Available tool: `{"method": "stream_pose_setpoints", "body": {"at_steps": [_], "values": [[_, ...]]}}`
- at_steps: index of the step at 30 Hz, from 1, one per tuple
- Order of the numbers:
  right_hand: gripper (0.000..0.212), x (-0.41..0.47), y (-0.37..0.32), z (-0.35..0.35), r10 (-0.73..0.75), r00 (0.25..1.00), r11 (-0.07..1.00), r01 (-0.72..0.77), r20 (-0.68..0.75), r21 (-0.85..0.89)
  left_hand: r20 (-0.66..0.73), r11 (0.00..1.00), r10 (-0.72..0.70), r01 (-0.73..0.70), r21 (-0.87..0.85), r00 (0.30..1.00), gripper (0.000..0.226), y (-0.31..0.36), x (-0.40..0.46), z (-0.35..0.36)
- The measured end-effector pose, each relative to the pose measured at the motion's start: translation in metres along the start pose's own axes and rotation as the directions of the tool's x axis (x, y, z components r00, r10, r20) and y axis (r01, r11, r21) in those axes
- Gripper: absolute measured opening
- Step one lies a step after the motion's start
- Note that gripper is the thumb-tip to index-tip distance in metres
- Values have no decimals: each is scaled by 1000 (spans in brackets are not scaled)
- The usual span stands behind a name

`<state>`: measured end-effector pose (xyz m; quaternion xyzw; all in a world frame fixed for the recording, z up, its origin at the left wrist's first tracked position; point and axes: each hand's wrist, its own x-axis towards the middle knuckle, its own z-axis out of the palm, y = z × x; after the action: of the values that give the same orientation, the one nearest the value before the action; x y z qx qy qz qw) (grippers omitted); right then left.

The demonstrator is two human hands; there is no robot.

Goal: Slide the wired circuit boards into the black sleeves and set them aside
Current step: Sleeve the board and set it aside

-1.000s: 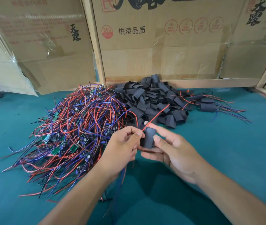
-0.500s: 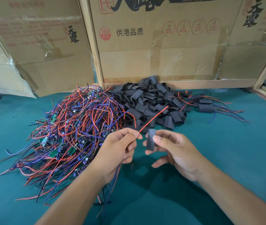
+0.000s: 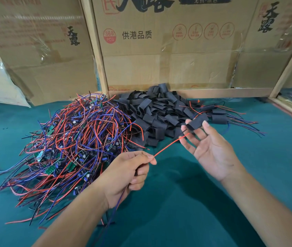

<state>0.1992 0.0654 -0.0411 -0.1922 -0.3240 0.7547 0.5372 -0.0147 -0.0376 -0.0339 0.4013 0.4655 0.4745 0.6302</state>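
Black sleeve (image 3: 197, 121): pinched between right hand (image 3: 211, 148) thumb and fingertips. Red wire (image 3: 171, 144): pinched in left hand (image 3: 129, 172) fingertips, free end just below sleeve. Advice: align wire tip with sleeve mouth, feed straight, keep mouth open.

Your left hand (image 3: 131, 172) curls over whatever the red wire (image 3: 171, 144) joins, hiding any board. Your right hand's (image 3: 211, 148) fingers cover part of the black sleeve (image 3: 196, 122). The cardboard boxes (image 3: 168, 50) are cropped by the frame's top edge.
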Motion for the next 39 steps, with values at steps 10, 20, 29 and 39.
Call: {"method": "stream_pose_setpoints", "body": {"at_steps": [10,20,29,39], "values": [[23,-1,2,1,28,998,999,-26,50,-39,-14,1000,-19,19,4,1000,23,2,-1,-2],[25,-1,2,0,50,998,997,-47,49,-59,-36,999,-41,39,-35,999,27,5,-3,-1],[23,-1,2,-1,62,997,997,-60,37,-47,-15,983,-122,119,-137,992,22,9,-4,-1],[24,0,2,0,72,996,997,-70,46,-35,87,953,-146,163,-254,985,14,12,-5,-1]]}}
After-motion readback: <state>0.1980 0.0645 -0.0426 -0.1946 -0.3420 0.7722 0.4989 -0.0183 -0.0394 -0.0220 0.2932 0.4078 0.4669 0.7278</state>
